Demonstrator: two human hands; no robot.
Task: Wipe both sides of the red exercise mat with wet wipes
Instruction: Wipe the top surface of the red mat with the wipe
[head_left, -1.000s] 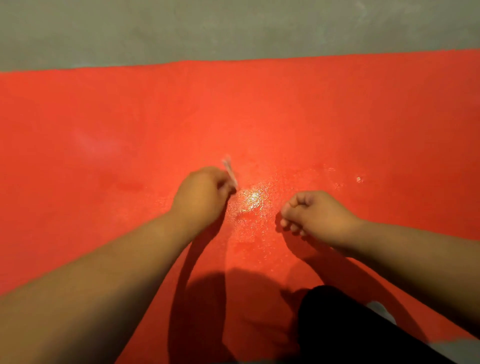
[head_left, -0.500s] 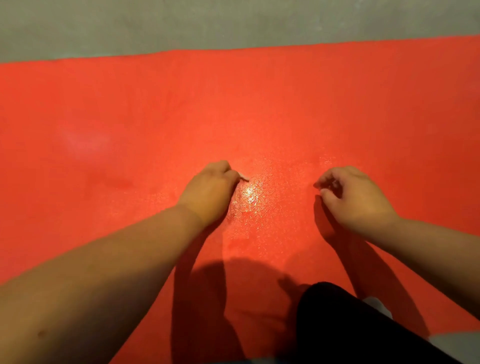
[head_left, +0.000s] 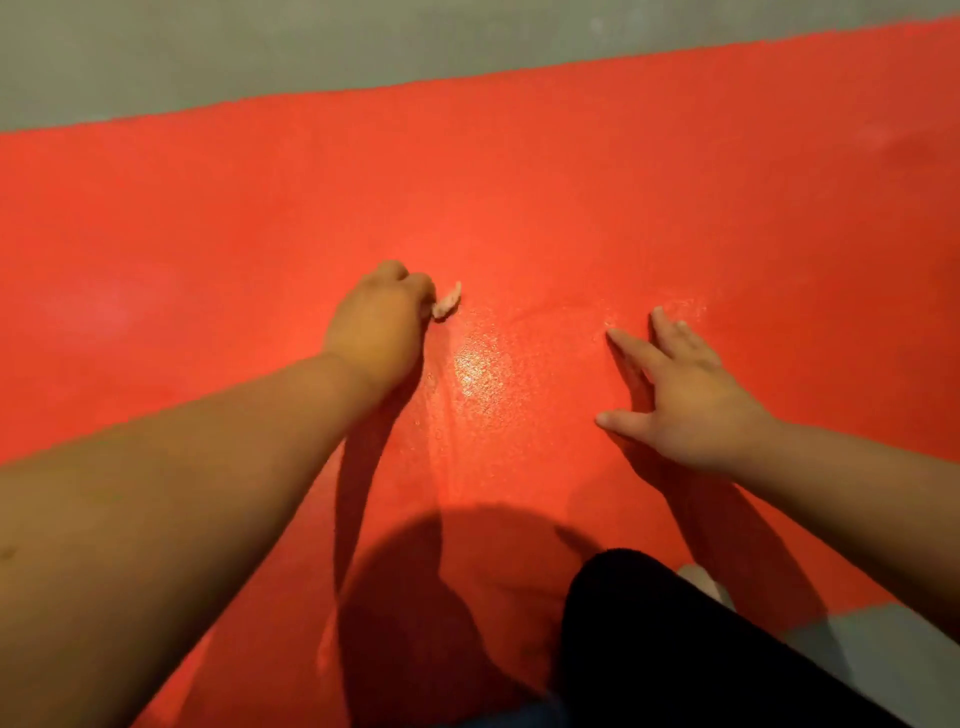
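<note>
You were mid-wipe on the upper face of the red exercise mat (head_left: 208, 234), flat on the floor (head_left: 260, 47): your left hand (head_left: 382, 322) clenched a bunched wet wipe (head_left: 448, 304) beside a damp patch (head_left: 475, 364), your right hand (head_left: 685, 405) lay released, fingers (head_left: 631, 347) spread on the mat. Next, I judge, you needed to sweep onto dry mat; no writing was readable.

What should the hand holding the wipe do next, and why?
Probably the left hand, which grips the wipe, should drag it leftward across the mat. The shiny wet patch lies between the hands, while the mat on the left looks dull and dry. The right hand rests flat on the mat, fingers spread.
</note>
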